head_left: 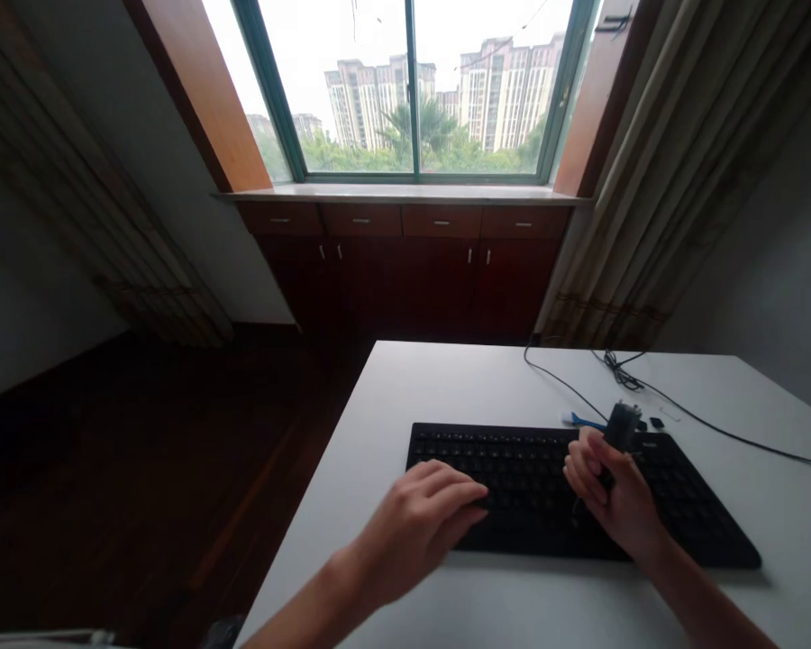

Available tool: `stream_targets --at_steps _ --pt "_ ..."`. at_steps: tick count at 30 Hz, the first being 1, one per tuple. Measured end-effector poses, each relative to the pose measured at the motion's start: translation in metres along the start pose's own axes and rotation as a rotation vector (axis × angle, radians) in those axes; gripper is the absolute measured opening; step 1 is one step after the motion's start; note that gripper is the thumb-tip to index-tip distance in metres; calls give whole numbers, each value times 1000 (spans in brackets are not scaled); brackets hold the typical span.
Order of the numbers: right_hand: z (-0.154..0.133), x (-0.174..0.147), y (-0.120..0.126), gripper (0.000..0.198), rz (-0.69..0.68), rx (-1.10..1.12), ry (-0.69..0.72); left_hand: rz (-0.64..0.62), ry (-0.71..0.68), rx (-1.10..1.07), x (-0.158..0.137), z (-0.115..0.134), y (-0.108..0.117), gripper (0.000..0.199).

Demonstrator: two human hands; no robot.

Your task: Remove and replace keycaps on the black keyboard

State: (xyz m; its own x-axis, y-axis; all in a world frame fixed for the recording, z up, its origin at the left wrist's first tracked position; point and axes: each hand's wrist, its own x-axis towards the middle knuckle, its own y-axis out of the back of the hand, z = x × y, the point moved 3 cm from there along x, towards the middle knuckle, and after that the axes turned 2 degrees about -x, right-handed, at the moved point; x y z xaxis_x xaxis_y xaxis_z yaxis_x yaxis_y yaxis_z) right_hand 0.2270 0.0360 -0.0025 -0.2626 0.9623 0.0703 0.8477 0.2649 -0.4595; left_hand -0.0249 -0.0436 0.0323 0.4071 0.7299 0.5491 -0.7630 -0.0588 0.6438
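A black keyboard [514, 523] lies on the white table. Over its left part is my left hand [432, 509], fingers bent and side by side, thumb a little apart, with nothing visible between them. The fingertips are at the keys; whether they press on them I cannot tell. My right hand [615, 491] is closed around a dark handheld tool with a blocky, ragged top [623, 425], held upright above the right part of the keyboard. Its lower end is hidden by the fingers, and its exact kind does not show.
Behind the keyboard lie a blue tool with a whitish tip [585, 420] and a small black piece like a keycap [657, 423]. A black cable [716, 433] with a bundled loop runs across the table [446, 379]. Beyond stand dark red cabinets [405, 279] under a window.
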Motion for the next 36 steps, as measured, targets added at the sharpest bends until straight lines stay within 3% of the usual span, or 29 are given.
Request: stream_targets --at_steps 3,7,11,15,21,30,36 --pt "-5 -2 0 33 -67 -179 38 63 184 -21 -39 -14 28 29" --pt "-11 -3 -9 34 -136 -492 107 105 237 3 -73 -16 38 27" --pt "-11 -6 -33 43 -235 -872 165 82 225 -10 -73 -13 29 27" --pt "-8 -16 -55 44 -267 -1011 266 58 157 18 -61 -18 22 27" --pt "-8 -34 -53 45 -237 -983 335 64 107 36 -61 -25 21 16" --pt "-2 -50 -36 43 -136 -940 377 69 30 57 -58 -19 22 28" --pt "1 -50 -28 45 3 -456 262 74 42 32 -54 -18 20 27"
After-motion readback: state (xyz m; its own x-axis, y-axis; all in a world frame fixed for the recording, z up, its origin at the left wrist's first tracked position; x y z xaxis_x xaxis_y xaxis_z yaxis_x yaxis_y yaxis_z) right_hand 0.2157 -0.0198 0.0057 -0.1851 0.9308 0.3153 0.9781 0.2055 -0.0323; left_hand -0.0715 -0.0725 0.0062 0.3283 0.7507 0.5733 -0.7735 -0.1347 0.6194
